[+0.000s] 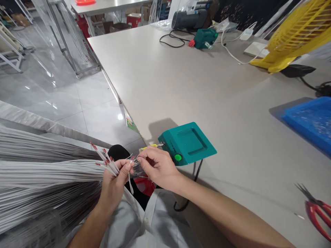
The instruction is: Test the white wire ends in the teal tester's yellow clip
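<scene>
Several white cables (112, 167) with red ends are gripped in my left hand (115, 182). One cable stands out between its thumb and forefinger, and a loop hangs below. My right hand (159, 168) is closed in a pinch at the thin wire by that cable's end; its fingertips partly hide the wire. Fine bare wires fan out beneath the fingers. Just beyond the right hand, on the table's near edge, sits a teal device (192, 141) with a green button (178, 157). From its left side sticks a metal shaft with a yellow piece (147, 147).
Thick bundles of grey-white cables (46, 172) lie at my left. On the table (165, 82) are red-handled scissors (317, 210), a blue tray (312, 124), a yellow fan (297, 34) and a second teal device (205, 38) beside a dark motor (190, 19). A wheeled rack (69, 51) stands on the floor.
</scene>
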The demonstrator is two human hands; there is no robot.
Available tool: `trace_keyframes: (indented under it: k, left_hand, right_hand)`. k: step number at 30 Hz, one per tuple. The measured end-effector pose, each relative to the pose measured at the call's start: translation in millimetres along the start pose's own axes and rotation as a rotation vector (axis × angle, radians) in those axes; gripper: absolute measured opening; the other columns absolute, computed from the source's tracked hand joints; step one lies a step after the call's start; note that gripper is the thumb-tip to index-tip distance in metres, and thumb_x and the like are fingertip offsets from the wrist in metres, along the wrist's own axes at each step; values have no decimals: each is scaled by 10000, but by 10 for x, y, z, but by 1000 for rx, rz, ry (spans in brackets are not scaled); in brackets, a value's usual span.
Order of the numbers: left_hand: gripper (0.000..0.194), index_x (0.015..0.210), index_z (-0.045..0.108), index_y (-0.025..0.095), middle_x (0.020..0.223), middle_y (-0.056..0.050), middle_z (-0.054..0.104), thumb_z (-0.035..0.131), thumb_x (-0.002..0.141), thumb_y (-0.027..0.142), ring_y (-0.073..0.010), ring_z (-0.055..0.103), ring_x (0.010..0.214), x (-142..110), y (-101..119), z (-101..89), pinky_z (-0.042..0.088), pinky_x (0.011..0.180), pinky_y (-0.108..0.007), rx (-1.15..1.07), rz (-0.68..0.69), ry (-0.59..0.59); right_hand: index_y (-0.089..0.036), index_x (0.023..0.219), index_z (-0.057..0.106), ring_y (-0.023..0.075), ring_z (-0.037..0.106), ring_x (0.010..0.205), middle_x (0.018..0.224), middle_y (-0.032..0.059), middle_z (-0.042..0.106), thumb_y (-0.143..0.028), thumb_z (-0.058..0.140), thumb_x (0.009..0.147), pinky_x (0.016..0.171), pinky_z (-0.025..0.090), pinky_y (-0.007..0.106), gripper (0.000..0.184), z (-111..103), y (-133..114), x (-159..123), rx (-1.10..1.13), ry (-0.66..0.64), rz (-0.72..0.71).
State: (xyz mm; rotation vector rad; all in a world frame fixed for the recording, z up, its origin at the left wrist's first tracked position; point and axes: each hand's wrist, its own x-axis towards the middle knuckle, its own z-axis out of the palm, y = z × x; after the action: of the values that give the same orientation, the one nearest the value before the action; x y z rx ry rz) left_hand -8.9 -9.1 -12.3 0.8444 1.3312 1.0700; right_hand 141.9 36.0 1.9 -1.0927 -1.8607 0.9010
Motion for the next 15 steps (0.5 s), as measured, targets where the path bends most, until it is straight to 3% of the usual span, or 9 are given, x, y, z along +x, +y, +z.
trace_keyframes:
  k: [4,6,8,11,15]
  left_hand:
    - [214,737,629,143,580,17,502,583,782,346,-66,356,488,9,41,-19,257,440,-196,56,-1,-17]
    - [243,666,611,145,551,20,482,575,782,356,-67,321,463,11,94,-16,238,430,-207,131,11,-59]
    - [268,618,594,151,537,18,466,567,784,360,-74,302,460,10,141,-27,221,429,-217,196,20,-120]
    - [282,583,587,159,523,16,444,570,780,361,-90,319,477,9,164,-81,225,442,-227,256,19,-211]
    - [270,586,606,155,533,5,477,595,767,356,-100,377,508,11,119,-162,270,474,-225,178,-8,-264]
  right_hand:
    - [-157,874,613,121,540,663,764,45,594,-174,502,811,589,442,238,129,-98,-39,16,19,36,-23]
    - [-172,998,601,119,552,700,916,68,592,-212,559,791,601,462,235,215,-150,-63,32,58,-30,-38]
    - [-195,961,626,114,559,722,960,60,583,-233,597,776,631,470,234,191,-198,-80,55,86,-171,-67]
    - [-194,786,657,111,565,735,837,29,594,-204,577,801,674,457,239,82,-248,-83,91,92,-330,-88]
    - [-177,739,661,108,560,693,739,17,596,-246,584,812,666,449,247,127,-214,-73,106,258,-354,-42]
